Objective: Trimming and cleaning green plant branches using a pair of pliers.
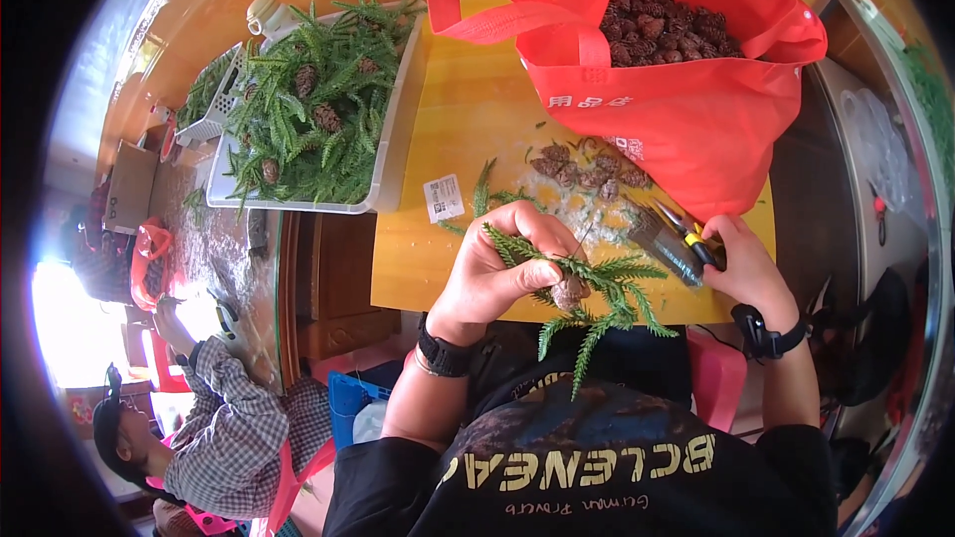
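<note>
One sprig is pinched in the left grip; right grip touches pliers, closure unclear; the red bag bears lettering.

Left hand: thumb and fingers pinched on green sprig, a brown pine cone at its base. Right hand: at yellow-and-black pliers; full grip unclear. Yellow tabletop bears loose cones, white label, red bag of cones, white bin heaped with greenery. Lower left: co-worker in checked shirt.
</note>
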Demonstrator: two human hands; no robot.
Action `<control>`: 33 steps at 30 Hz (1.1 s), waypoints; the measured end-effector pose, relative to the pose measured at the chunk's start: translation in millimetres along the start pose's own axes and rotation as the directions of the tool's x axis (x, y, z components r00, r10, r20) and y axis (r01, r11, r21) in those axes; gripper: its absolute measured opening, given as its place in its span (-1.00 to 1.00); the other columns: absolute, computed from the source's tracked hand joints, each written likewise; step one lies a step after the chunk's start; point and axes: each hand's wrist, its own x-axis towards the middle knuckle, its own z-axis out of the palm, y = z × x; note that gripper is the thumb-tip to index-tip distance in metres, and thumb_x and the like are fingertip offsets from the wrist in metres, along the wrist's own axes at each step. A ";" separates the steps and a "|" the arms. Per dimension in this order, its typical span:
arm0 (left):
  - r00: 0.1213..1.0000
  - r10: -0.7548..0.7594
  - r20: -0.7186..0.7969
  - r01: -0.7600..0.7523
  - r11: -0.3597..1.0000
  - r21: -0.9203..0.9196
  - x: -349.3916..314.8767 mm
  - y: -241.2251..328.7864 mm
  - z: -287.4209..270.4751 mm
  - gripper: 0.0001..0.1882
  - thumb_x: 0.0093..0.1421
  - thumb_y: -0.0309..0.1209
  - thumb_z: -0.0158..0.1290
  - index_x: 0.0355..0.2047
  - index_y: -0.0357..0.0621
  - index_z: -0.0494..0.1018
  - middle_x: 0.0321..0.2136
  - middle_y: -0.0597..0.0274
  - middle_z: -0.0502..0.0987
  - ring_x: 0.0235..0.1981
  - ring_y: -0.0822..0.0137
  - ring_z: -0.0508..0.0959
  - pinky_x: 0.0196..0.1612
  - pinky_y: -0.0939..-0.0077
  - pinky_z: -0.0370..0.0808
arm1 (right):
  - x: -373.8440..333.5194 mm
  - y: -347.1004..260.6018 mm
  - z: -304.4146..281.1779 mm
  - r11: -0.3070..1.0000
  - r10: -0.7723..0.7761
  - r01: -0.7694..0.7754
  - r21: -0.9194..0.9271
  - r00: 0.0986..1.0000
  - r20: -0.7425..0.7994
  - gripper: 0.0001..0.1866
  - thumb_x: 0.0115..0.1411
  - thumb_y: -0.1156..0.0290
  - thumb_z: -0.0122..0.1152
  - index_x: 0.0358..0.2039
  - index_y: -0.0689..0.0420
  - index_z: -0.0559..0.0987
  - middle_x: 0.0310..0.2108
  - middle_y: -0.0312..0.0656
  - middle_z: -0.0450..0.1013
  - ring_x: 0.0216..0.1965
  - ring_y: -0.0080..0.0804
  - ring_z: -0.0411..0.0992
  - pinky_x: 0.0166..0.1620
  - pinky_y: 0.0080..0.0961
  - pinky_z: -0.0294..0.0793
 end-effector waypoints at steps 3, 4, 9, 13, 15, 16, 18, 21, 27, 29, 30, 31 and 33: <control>1.000 -0.009 0.025 0.010 0.998 -0.068 0.8 -0.9 -2.3 -0.72 0.00 -0.36 0.24 -0.42 -0.14 0.33 -0.52 -0.02 0.46 -0.59 0.21 0.54 -0.56 0.48 0.52 | 0.8 5.5 -1.2 0.979 -0.012 0.013 0.202 1.000 -0.002 -0.64 -0.17 0.57 0.18 -0.30 0.18 0.32 -0.33 -0.04 0.30 -0.24 -0.12 0.35 -0.15 -0.40 0.37; 1.000 -0.006 0.026 0.008 0.998 -0.068 1.2 -1.2 -2.2 -0.72 0.00 -0.36 0.24 -0.42 -0.14 0.33 -0.52 -0.02 0.46 -0.59 0.21 0.54 -0.56 0.48 0.52 | 0.7 5.8 -1.3 0.987 -0.019 0.020 0.160 1.000 -0.012 -0.66 -0.17 0.57 0.17 -0.31 0.19 0.33 -0.33 -0.05 0.30 -0.25 -0.14 0.35 -0.18 -0.40 0.37; 0.996 -0.035 0.083 0.049 0.985 -0.167 2.5 0.8 -5.5 -0.79 0.05 -0.46 0.18 -0.41 -0.17 0.34 -0.40 -0.01 0.49 -0.44 0.24 0.54 -0.39 0.44 0.50 | -0.3 12.1 7.9 0.992 -0.106 0.110 0.059 0.992 -0.072 -0.69 -0.15 0.54 0.15 -0.34 0.21 0.33 -0.43 -0.08 0.31 -0.37 -0.16 0.37 -0.28 -0.40 0.36; 0.997 -0.016 0.075 0.031 0.978 -0.204 1.9 -0.6 -8.7 -0.77 0.04 -0.43 0.19 -0.40 -0.16 0.33 -0.39 -0.01 0.49 -0.45 0.21 0.55 -0.41 0.42 0.50 | -2.7 19.2 -5.1 0.970 0.049 -0.047 0.238 0.999 -0.004 -0.84 -0.04 0.49 0.10 -0.42 0.23 0.36 -0.59 -0.25 0.33 -0.51 -0.43 0.34 -0.41 -0.56 0.30; 0.997 -0.033 0.073 0.051 0.966 -0.253 1.1 -1.2 -10.8 -0.76 0.04 -0.41 0.20 -0.39 -0.15 0.33 -0.39 -0.02 0.49 -0.45 0.18 0.56 -0.43 0.42 0.51 | -7.9 18.3 -15.1 0.892 0.097 -0.128 0.433 0.991 0.092 -0.89 0.01 0.47 0.07 -0.47 0.25 0.42 -0.58 -0.38 0.36 -0.48 -0.70 0.31 -0.46 -0.71 0.22; 0.997 -0.031 0.070 0.047 0.966 -0.254 2.2 -2.2 -11.6 -0.76 0.04 -0.41 0.20 -0.39 -0.15 0.33 -0.39 -0.02 0.49 -0.45 0.18 0.56 -0.43 0.42 0.51 | -10.2 11.5 -24.0 0.893 0.095 -0.126 0.431 0.991 0.093 -0.89 0.01 0.47 0.07 -0.47 0.25 0.42 -0.58 -0.38 0.36 -0.48 -0.70 0.31 -0.46 -0.71 0.22; 0.990 -0.058 0.130 0.090 0.960 -0.264 2.9 -2.8 -13.1 -0.75 0.03 -0.40 0.20 -0.39 -0.14 0.33 -0.39 -0.02 0.49 -0.44 0.18 0.56 -0.44 0.43 0.51 | -16.5 -15.1 -42.3 0.762 -0.007 -0.190 0.619 0.953 0.302 -0.85 0.01 0.48 0.04 -0.42 0.29 0.45 -0.53 -0.33 0.42 -0.46 -0.66 0.35 -0.41 -0.68 0.28; 0.983 -0.070 0.168 0.118 0.947 -0.298 3.3 -3.5 -10.7 -0.74 0.03 -0.39 0.21 -0.39 -0.14 0.33 -0.40 -0.02 0.48 -0.45 0.18 0.56 -0.46 0.45 0.50 | -21.2 -54.1 -54.1 0.800 -0.157 -0.011 0.600 0.961 0.228 -0.76 -0.02 0.39 0.05 -0.40 0.32 0.49 -0.41 -0.19 0.49 -0.42 -0.56 0.40 -0.31 -0.63 0.35; 0.990 -0.070 0.125 0.100 0.961 -0.258 4.0 -3.0 3.2 -0.70 0.00 -0.34 0.23 -0.44 -0.11 0.30 -0.57 -0.05 0.44 -0.64 0.21 0.50 -0.66 0.48 0.48 | -9.0 -69.6 -57.6 0.835 -0.462 0.404 0.373 0.883 0.078 -0.69 -0.13 0.28 0.17 -0.44 0.27 0.53 -0.29 0.03 0.47 -0.26 -0.17 0.47 -0.20 -0.45 0.40; 0.991 -0.057 0.119 0.087 0.959 -0.270 2.9 -6.3 2.8 -0.70 0.00 -0.35 0.24 -0.44 -0.12 0.29 -0.56 -0.04 0.43 -0.61 0.21 0.49 -0.65 0.44 0.51 | -5.6 -74.8 -58.5 0.823 -0.502 0.447 0.350 0.861 0.081 -0.68 -0.16 0.27 0.22 -0.45 0.26 0.52 -0.27 0.06 0.46 -0.19 -0.06 0.45 -0.16 -0.41 0.41; 0.992 -0.047 0.114 0.078 0.956 -0.282 2.2 -7.1 2.5 -0.69 -0.01 -0.36 0.24 -0.45 -0.13 0.29 -0.56 -0.03 0.43 -0.58 0.22 0.49 -0.64 0.41 0.54 | -3.6 -77.5 -58.2 0.823 -0.504 0.448 0.350 0.860 0.082 -0.68 -0.16 0.27 0.22 -0.45 0.26 0.52 -0.27 0.06 0.46 -0.19 -0.06 0.45 -0.16 -0.41 0.41; 0.992 -0.046 0.114 0.076 0.956 -0.282 1.7 -6.6 3.0 -0.69 -0.01 -0.36 0.24 -0.45 -0.13 0.29 -0.56 -0.03 0.43 -0.58 0.22 0.49 -0.64 0.41 0.54 | -1.4 -79.8 -57.5 0.811 -0.519 0.466 0.353 0.852 0.069 -0.69 -0.17 0.29 0.23 -0.46 0.26 0.51 -0.27 0.06 0.46 -0.18 -0.06 0.44 -0.17 -0.40 0.41; 0.988 -0.102 0.118 0.132 0.950 -0.283 0.8 -4.8 3.6 -0.69 -0.02 -0.38 0.24 -0.45 -0.15 0.28 -0.55 0.01 0.41 -0.55 0.21 0.49 -0.63 0.36 0.56 | 2.2 -83.2 -57.1 0.800 -0.534 0.484 0.355 0.843 0.055 -0.70 -0.17 0.30 0.25 -0.48 0.26 0.50 -0.27 0.06 0.46 -0.18 -0.06 0.44 -0.17 -0.39 0.41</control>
